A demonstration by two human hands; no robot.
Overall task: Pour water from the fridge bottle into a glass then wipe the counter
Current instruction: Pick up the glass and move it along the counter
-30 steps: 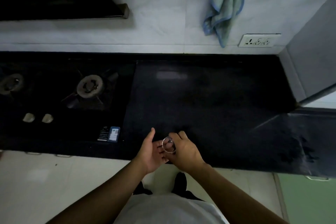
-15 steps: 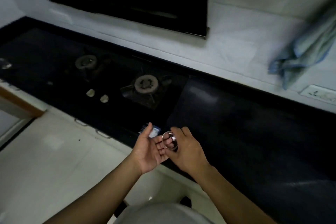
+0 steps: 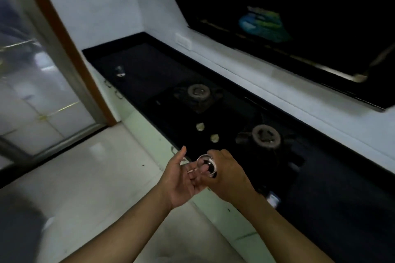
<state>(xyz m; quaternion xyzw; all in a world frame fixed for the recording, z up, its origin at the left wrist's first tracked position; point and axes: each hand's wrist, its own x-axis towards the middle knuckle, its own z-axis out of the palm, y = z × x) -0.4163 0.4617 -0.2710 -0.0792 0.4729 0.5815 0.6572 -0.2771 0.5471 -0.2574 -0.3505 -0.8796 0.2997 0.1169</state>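
A small clear glass [image 3: 206, 164] is held in front of me, just off the front edge of the black counter [image 3: 147, 74]. My right hand [image 3: 229, 174] is closed around its side. My left hand [image 3: 181, 179] is cupped open beside and under the glass, its fingertips touching the base. I look down into the glass's round rim. No bottle or cloth is in view.
A two-burner gas stove [image 3: 233, 121] with two knobs [image 3: 207, 132] is set in the counter right beyond my hands. A small glass object [image 3: 119, 70] stands at the counter's far left end. A black chimney hood [image 3: 299, 17] hangs above. A glass door [image 3: 32, 83] stands at left.
The view has swung left along the counter, so the towel and socket have left the frame and the door has come in. Both hands keep the same hold on the glass.
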